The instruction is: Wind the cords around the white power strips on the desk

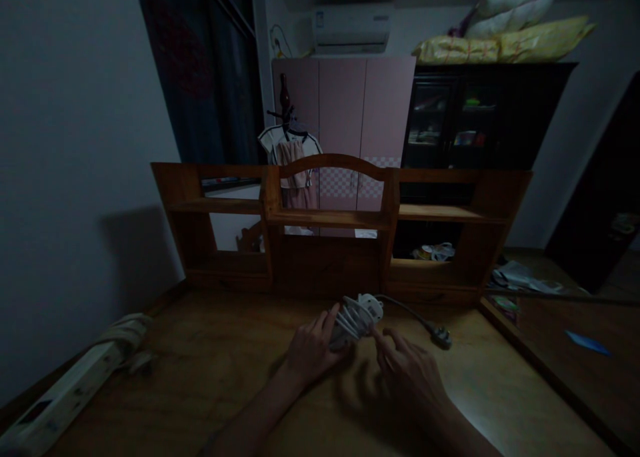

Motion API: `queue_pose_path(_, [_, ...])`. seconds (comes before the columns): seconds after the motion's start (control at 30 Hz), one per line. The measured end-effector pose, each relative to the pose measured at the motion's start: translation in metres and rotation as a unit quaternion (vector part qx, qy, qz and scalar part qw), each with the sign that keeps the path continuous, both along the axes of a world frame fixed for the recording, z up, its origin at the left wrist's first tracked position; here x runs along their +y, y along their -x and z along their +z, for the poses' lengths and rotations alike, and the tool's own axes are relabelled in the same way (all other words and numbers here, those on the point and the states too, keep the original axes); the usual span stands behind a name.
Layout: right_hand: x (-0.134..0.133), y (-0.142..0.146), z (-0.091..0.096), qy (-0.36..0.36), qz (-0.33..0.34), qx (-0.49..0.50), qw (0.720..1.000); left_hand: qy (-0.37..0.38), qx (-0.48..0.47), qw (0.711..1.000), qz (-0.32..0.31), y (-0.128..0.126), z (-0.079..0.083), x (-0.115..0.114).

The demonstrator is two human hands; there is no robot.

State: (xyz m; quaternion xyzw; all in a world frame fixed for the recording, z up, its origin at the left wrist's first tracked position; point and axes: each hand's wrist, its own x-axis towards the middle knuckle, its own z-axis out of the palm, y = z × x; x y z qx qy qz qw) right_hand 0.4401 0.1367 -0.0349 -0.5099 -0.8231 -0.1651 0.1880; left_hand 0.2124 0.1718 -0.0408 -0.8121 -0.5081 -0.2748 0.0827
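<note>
Over the wooden surface, my left hand [313, 343] is closed around a power strip [371, 306] with its white cord [350, 318] wound about it in several turns. The strip's socket end points up and to the right. From it a loose length of cord runs right to a plug [441, 337] lying on the wood. My right hand [407, 363] is beside the strip's right side, fingers apart and partly bent. One fingertip is at the wound cord; whether it touches is hard to make out.
A second, longer power strip [75, 390] with a bundled cord [123, 330] lies at the left by the wall. Behind the hands stands a wooden shelf unit [330, 220]. A raised wooden edge [540, 370] borders the surface on the right.
</note>
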Motion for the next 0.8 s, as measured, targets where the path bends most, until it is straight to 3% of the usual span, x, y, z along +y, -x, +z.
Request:
queue_pose_path(0.3, [0.018,-0.027,0.010,-0.023,-0.104,0.099,0.989,-0.004,0.011,0.999,-0.040,0.001,0.000,-0.004])
queue_pose_path(0.57, [0.029,-0.037,-0.003,0.052,-0.066,0.220,0.972,-0.033,-0.015,0.993,-0.108,0.004,0.004,-0.007])
queue_pose_path(0.8, [0.037,-0.039,-0.008,0.026,-0.043,0.411,0.910,-0.048,0.031,0.994,-0.098,0.003,0.002,-0.007])
